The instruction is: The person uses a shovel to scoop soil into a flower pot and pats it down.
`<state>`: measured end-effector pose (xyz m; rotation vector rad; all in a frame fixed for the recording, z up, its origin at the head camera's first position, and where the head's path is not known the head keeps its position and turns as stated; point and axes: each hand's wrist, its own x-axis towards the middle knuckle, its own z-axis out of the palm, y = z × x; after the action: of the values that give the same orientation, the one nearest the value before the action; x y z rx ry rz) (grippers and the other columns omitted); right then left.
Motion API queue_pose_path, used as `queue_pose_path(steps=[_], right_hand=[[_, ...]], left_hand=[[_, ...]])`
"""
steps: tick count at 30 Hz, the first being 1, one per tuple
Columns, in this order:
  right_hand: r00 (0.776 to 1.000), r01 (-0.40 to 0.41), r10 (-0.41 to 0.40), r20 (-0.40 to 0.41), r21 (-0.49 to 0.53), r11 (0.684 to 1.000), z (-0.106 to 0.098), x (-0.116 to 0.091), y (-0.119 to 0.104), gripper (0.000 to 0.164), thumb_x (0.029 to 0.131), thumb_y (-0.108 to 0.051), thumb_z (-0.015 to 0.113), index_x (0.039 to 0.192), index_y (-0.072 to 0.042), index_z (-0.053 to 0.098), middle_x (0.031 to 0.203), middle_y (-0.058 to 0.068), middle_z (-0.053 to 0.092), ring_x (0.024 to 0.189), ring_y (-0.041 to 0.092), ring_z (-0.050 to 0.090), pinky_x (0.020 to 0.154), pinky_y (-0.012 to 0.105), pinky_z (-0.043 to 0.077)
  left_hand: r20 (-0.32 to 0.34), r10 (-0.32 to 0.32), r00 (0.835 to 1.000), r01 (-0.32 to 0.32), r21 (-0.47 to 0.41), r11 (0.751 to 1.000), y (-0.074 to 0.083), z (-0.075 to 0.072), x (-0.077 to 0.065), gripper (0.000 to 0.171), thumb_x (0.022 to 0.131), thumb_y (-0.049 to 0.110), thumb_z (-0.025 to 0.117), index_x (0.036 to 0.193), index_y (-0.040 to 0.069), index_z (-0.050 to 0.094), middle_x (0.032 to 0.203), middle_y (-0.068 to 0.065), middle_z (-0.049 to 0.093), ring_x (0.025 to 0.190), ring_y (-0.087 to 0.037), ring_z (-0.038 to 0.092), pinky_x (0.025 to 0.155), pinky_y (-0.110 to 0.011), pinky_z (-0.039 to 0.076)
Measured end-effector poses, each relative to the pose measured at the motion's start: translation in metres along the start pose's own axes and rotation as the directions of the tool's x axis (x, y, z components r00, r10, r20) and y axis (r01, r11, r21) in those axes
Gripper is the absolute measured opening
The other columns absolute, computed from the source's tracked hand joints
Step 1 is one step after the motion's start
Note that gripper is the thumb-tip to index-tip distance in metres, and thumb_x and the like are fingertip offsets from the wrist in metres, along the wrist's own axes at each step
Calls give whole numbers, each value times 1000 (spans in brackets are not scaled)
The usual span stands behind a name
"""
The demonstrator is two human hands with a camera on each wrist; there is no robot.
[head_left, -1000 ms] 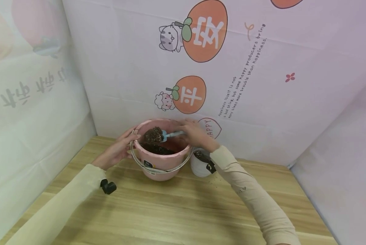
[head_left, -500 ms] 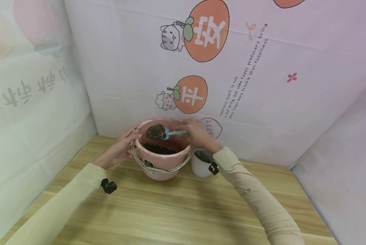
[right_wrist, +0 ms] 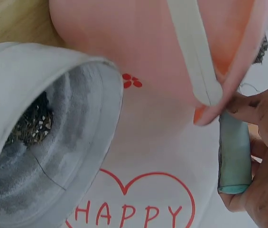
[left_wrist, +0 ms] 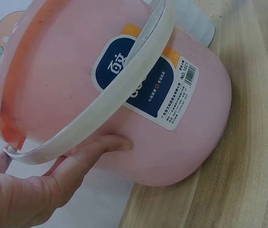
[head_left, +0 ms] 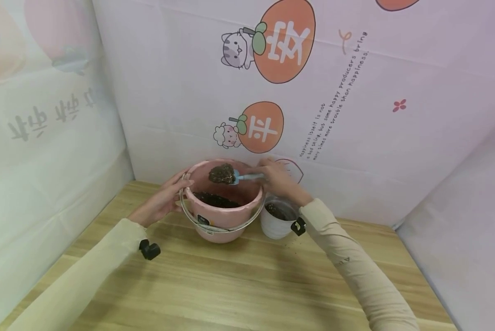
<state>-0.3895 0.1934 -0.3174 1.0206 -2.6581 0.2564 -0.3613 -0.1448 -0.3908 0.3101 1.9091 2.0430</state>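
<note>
A pink bucket (head_left: 230, 216) with a white bail handle stands on the table, dark soil (head_left: 216, 200) lying low inside it. My left hand (head_left: 164, 200) holds the bucket's left rim, near where the bail joins. In the left wrist view, one finger of this left hand (left_wrist: 67, 183) lies along the bucket's outer wall. My right hand (head_left: 281, 183) grips a small light-blue trowel (head_left: 249, 176) by its handle. The trowel's blade carries a heaped clump of soil (head_left: 221, 174) over the bucket's opening. The right wrist view shows the fingers round the pale handle (right_wrist: 234, 152).
A white plant pot (head_left: 274, 227) stands against the bucket's right side, some soil (right_wrist: 36, 121) at its bottom. Crumbs of soil dot the wooden table (head_left: 230, 285) near it. Printed cloth walls (head_left: 181, 92) rise close behind and at both sides.
The right hand has moved slightly right and up, bringing the loaded trowel from the bucket's left inside toward the middle of its opening. The left hand keeps its hold on the rim.
</note>
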Motion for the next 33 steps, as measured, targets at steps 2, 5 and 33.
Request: queue_pose_path(steps=[2, 5, 33], right_hand=[[1000, 10, -10, 1, 30, 999, -2, -2, 3, 37, 91, -3, 79, 126, -15, 78, 104, 7, 68, 101, 26, 53, 88, 42, 43], [1000, 19, -19, -12, 52, 998, -6, -4, 6, 35, 89, -2, 80, 123, -11, 79, 102, 8, 68, 100, 27, 53, 88, 43, 44], [998, 2, -2, -58, 5, 1000, -44, -32, 30, 24, 89, -4, 80, 113, -6, 80, 102, 9, 74, 99, 28, 61, 89, 47, 48]], left_hand=[[4, 0, 1000, 0, 4, 1000, 0, 0, 0, 76, 109, 35, 51, 170, 33, 5, 171, -18, 19, 133, -34, 42, 88, -44, 55], [5, -2, 1000, 2, 6, 1000, -1, 0, -1, 76, 109, 36, 51, 170, 33, 5, 171, -18, 18, 139, -38, 38, 89, -43, 55], [10, 11, 1000, -10, -8, 1000, -1, 2, -3, 74, 110, 32, 49, 170, 31, 5, 173, -17, 14, 147, -43, 31, 88, -41, 54]])
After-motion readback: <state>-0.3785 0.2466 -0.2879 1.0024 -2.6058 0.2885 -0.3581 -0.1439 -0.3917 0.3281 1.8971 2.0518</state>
